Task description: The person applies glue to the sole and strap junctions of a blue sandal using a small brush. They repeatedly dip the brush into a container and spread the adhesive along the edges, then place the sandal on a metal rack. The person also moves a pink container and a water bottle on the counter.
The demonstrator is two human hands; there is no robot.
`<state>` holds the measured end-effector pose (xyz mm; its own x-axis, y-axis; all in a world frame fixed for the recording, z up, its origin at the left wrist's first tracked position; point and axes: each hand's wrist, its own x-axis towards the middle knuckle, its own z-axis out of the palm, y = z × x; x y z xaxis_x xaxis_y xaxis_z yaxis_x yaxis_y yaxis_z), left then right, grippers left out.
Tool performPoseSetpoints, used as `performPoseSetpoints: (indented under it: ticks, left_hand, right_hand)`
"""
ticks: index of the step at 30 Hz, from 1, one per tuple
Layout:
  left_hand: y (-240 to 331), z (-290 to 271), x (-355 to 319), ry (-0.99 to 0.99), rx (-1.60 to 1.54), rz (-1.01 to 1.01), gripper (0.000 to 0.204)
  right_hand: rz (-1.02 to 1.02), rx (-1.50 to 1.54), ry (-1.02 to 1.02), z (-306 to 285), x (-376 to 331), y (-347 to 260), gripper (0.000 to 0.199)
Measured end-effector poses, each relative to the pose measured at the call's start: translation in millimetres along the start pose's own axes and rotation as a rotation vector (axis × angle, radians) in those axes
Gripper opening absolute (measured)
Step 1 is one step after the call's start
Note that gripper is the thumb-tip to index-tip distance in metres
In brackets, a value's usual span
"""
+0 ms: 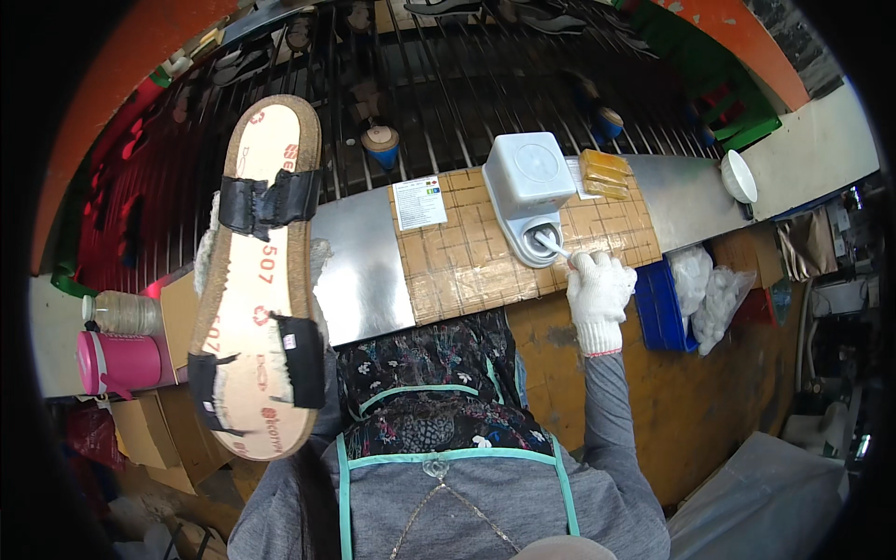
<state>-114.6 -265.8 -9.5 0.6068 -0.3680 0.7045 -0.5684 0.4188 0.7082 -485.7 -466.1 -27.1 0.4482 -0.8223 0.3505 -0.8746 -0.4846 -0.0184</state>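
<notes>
My left hand [320, 254], in a white knitted glove, holds up a sandal [266, 327] on the left, close to the camera. The sandal's pale insole board with red print faces me. It has a cork-brown rim, and black strap ends are folded over it. Most of the left hand's fingers are hidden behind the sandal. My gloved right hand [600, 289] is closed on a thin white-handled brush [554, 246]. The brush's far end dips into the round mouth of a white plastic glue pot [529, 177], so its tip is hidden.
The pot stands on a taped cardboard sheet [448, 261] across a metal ledge [359, 271]. Near it are a printed card [420, 203] and yellow blocks [605, 175]. Beyond runs a barred rack [467, 93] with shoes. A white bowl [738, 177], blue bin [658, 303] and pink jug [119, 362] flank the ledge.
</notes>
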Motion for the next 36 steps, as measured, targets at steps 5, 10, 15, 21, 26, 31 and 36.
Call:
performPoseSetpoints:
  ticks: [5, 10, 15, 21, 26, 31, 36]
  left_hand:
    - [-4.1, 9.1, -9.1, -0.013, 0.085, 0.120, 0.050]
    - [-15.1, 31.5, -17.1, -0.031, 0.164, 0.257, 0.042]
    - [-20.3, 59.4, -25.6, -0.066, 0.134, 0.326, 0.033]
    - [-10.8, 76.0, -14.2, -0.109, 0.249, 0.452, 0.040]
    - [-8.1, 73.0, -2.4, -0.123, 0.262, 0.523, 0.042]
    - [-2.9, 57.4, -7.0, -0.139, 0.357, 0.511, 0.043]
    - [2.8, 46.4, -6.8, -0.183, 0.412, 0.542, 0.045]
  right_hand:
    - [0.351, 0.467, -0.247, 11.1, -6.6, 19.4, 0.010]
    - [0.623, 1.307, -0.352, 23.7, -16.7, 21.8, 0.023]
    - [0.442, 1.267, -0.256, 1.6, -8.2, -8.1, 0.015]
    - [-0.235, 0.521, 0.473, -63.9, 34.3, -70.7, 0.022]
    - [-0.205, 1.160, 0.197, -82.6, 33.5, -128.5, 0.026]
    - [-0.062, 1.387, -0.176, -67.2, 29.9, -162.5, 0.022]
    - [-0.084, 1.302, -0.048, -58.0, 47.2, -177.0, 0.022]
